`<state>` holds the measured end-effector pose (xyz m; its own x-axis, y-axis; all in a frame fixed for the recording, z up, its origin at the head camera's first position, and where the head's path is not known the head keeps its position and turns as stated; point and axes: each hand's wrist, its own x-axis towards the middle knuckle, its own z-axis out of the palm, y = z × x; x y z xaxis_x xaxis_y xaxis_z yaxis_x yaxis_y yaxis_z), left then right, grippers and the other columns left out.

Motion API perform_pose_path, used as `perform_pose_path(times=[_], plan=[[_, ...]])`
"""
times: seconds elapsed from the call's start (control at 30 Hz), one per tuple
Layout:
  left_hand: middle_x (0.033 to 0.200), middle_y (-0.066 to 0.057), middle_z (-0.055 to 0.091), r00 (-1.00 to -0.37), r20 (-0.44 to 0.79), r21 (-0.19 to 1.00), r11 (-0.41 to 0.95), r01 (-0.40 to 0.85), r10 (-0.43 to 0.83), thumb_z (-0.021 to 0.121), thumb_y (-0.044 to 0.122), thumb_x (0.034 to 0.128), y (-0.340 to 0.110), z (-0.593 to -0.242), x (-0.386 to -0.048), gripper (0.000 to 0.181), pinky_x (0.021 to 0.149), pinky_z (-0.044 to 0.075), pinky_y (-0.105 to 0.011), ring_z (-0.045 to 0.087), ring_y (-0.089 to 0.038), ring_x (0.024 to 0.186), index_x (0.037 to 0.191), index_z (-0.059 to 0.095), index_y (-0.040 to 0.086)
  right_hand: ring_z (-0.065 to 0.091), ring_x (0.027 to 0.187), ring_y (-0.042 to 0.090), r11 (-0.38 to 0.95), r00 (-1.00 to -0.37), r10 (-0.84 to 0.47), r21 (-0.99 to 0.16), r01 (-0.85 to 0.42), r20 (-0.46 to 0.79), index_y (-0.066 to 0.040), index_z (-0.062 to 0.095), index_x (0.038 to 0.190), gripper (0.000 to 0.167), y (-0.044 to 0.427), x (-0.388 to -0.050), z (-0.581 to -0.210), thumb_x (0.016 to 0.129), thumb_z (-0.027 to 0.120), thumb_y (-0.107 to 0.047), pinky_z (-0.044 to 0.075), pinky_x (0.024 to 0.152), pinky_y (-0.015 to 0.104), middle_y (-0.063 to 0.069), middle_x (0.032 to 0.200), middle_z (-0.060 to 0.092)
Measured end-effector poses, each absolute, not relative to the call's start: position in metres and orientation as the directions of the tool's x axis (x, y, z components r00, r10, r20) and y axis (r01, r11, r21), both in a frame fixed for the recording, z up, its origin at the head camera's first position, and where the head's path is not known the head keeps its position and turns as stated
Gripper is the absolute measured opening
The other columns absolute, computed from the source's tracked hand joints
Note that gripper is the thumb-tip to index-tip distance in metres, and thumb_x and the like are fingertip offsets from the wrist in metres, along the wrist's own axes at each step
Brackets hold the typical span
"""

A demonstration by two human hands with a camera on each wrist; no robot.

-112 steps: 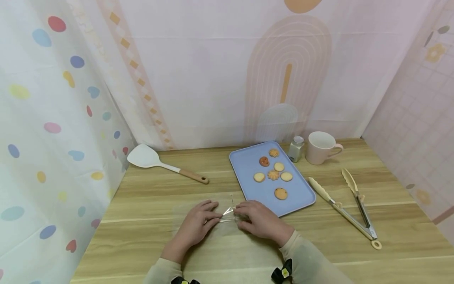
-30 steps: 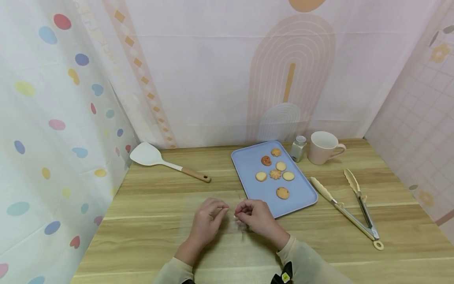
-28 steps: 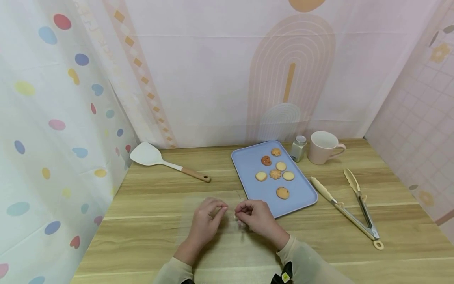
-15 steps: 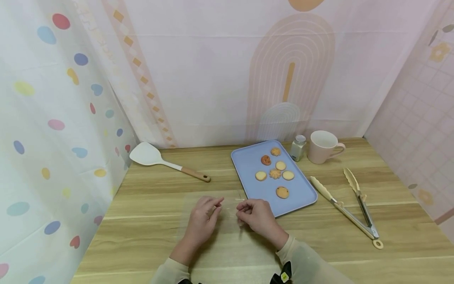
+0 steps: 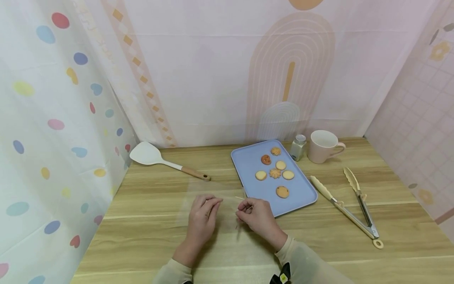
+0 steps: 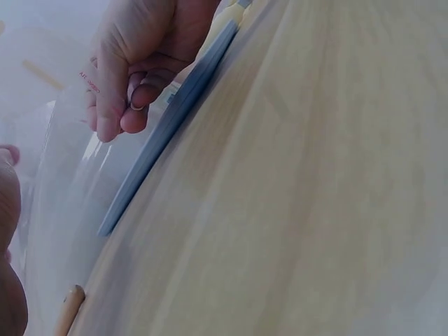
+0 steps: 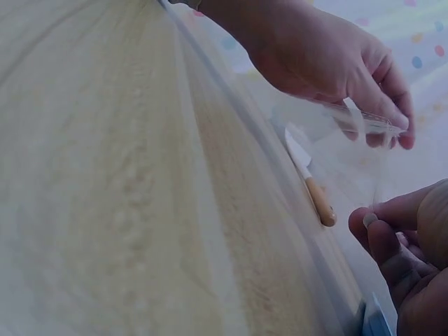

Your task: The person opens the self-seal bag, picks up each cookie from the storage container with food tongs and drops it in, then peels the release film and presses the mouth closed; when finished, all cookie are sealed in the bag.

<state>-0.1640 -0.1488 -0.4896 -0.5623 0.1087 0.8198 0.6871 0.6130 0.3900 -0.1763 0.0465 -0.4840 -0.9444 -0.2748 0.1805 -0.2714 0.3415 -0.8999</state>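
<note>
1. Over the worktop (image 5: 142, 221): clear plastic (image 6: 77, 168), nr blue tray (image 5: 246, 161).
2. L hand (image 5: 202, 221): grip pinching one side of the plastic.
3. R hand (image 5: 259, 217): grip pinching other side w/ thumb + fingertip.

Head view: bright, even, diffuse light, decent focus, soft shadows on the surface (image 5: 142, 221) by the left hand (image 5: 201, 221) and right hand (image 5: 259, 221) around 6 o'clock. Both wrist views dimmer and hazy, surface grain smeared. Glare streaks on the clear film (image 6: 77, 175): 9 o'clock in left wrist, 2 o'clock in right.
</note>
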Motion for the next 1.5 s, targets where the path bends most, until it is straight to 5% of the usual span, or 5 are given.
perform_pose_path(times=[0.3, 0.53, 0.7, 1.3, 1.5], plan=[[0.090, -0.007, 0.065, -0.506, 0.861, 0.407, 0.528, 0.745, 0.051, 0.066, -0.012, 0.0818, -0.146, -0.489, -0.166, 0.019, 0.071, 0.045, -0.024, 0.057, -0.021, 0.080, 0.093, 0.072, 0.003, 0.056, 0.055, 0.001, 0.447, -0.931, -0.260, -0.823, -0.351, 0.256, -0.011, 0.066, 0.076, 0.011, 0.048, -0.178, -0.486, 0.078, 0.072, -0.003, 0.049, 0.049, 0.021, -0.009, 0.065, 0.060], [0.093, -0.005, 0.065, -0.600, 0.788, 0.424, 0.588, 0.689, 0.135, 0.065, -0.004, 0.0874, -0.147, -0.492, -0.162, 0.014, 0.094, 0.037, -0.064, 0.060, -0.024, 0.090, 0.095, 0.072, 0.005, 0.044, 0.052, 0.002, 0.517, -0.909, -0.253, -0.747, -0.417, 0.331, -0.010, 0.071, 0.086, 0.006, 0.049, -0.180, -0.486, 0.081, 0.075, -0.011, 0.043, 0.054, 0.022, -0.011, 0.058, 0.049], [0.095, -0.002, 0.065, -0.647, 0.741, 0.450, 0.583, 0.677, 0.179, 0.064, -0.005, 0.0875, -0.149, -0.493, -0.160, 0.014, 0.097, 0.032, -0.069, 0.061, -0.022, 0.093, 0.095, 0.071, 0.005, 0.039, 0.046, 0.003, 0.567, -0.913, -0.236, -0.715, -0.408, 0.334, -0.012, 0.073, 0.089, 0.012, 0.051, -0.178, -0.481, 0.081, 0.078, -0.020, 0.038, 0.046, 0.022, -0.012, 0.054, 0.043], [0.095, -0.003, 0.070, -0.688, 0.710, 0.502, 0.578, 0.643, 0.149, 0.072, -0.003, 0.0828, -0.159, -0.502, -0.162, 0.013, 0.098, 0.037, -0.063, 0.063, -0.025, 0.098, 0.093, 0.073, 0.004, 0.051, 0.061, 0.001, 0.544, -0.786, -0.451, -0.569, -0.617, 0.422, -0.018, 0.074, 0.084, 0.004, 0.049, -0.174, -0.477, 0.082, 0.078, -0.020, 0.044, 0.056, 0.019, -0.012, 0.074, 0.060], [0.091, -0.003, 0.068, -0.666, 0.731, 0.508, 0.534, 0.676, 0.147, 0.071, -0.004, 0.0832, -0.158, -0.504, -0.164, 0.012, 0.088, 0.049, -0.032, 0.063, -0.021, 0.089, 0.092, 0.074, 0.002, 0.058, 0.077, 0.003, 0.571, -0.745, -0.611, -0.505, -0.648, 0.266, -0.014, 0.076, 0.097, 0.017, 0.047, -0.171, -0.482, 0.084, 0.076, -0.024, 0.049, 0.069, 0.022, -0.007, 0.090, 0.066]])
